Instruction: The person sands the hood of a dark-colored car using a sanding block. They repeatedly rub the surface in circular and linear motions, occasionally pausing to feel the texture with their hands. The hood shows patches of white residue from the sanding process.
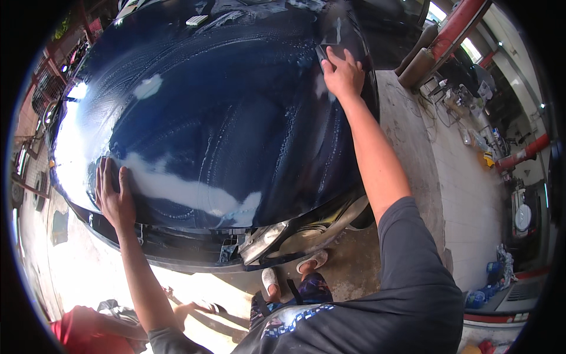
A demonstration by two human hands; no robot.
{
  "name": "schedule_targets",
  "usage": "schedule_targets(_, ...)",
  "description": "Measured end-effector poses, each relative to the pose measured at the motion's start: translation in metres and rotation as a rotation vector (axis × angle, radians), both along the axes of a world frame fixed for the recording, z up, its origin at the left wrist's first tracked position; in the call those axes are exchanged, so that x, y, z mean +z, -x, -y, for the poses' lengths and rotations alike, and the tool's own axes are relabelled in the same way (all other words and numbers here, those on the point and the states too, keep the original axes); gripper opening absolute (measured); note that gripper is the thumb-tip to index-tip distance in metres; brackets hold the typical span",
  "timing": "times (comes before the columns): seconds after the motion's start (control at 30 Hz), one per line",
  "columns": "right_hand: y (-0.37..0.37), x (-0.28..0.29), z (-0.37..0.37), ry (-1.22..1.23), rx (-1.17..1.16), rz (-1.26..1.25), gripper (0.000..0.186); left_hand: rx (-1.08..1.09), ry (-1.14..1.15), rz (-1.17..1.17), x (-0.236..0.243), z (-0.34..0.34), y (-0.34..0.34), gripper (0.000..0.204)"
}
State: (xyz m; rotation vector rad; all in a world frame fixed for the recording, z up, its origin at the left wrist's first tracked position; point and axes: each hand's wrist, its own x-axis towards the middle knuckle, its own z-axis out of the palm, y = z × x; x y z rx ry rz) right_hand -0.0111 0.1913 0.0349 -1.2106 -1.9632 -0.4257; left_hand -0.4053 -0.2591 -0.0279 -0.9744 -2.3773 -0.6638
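The dark blue car hood [236, 130] spreads in front of me, wet, with sudsy streaks and pale whitish patches [183, 190]. Flat on its near left edge lies my left hand [115, 197], fingers stretched out, nothing visible in it. My right hand [346, 75] reaches out to the far right side of the hood. Its fingers press a dark grey flat pad [322, 53], perhaps sandpaper, against the surface; the hand partly covers it.
A small pale ribbed block [196, 20] sits at the hood's far end. Below the near edge, the front is uncovered beside a headlight [265, 242]. A person in red [88, 331] is low at left. A red post [457, 32] and clutter stand at right.
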Motion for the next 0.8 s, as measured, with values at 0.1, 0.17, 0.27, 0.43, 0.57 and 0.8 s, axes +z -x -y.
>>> schedule_targets(0.1, -0.002, -0.017, 0.143, -0.005, 0.235, -0.109, 0.042, 0.035, 0.049, 0.036, -0.002, -0.001, 0.000, 0.063)
schedule_targets(0.17, -0.012, -0.036, 0.250, -0.043, 0.467, -0.059, 0.049, 0.017, 0.030, 0.024, -0.006, 0.000, 0.001, 0.062)
schedule_targets(0.27, -0.027, -0.053, 0.317, 0.001, 0.660, -0.052, 0.053, -0.017, 0.012, 0.003, -0.011, 0.002, 0.004, 0.060)
schedule_targets(0.43, -0.024, -0.025, 0.093, -0.080, 0.231, -0.089, 0.042, -0.041, -0.057, 0.038, -0.007, 0.004, 0.005, 0.054)
schedule_targets(0.57, -0.013, -0.006, -0.035, -0.032, -0.025, 0.042, 0.039, -0.066, -0.082, 0.036, 0.004, 0.000, -0.003, 0.049)
schedule_targets(0.8, 0.000, -0.068, 0.309, 0.069, 0.349, -0.207, 0.053, -0.051, -0.082, -0.022, 0.005, -0.003, -0.013, 0.050)
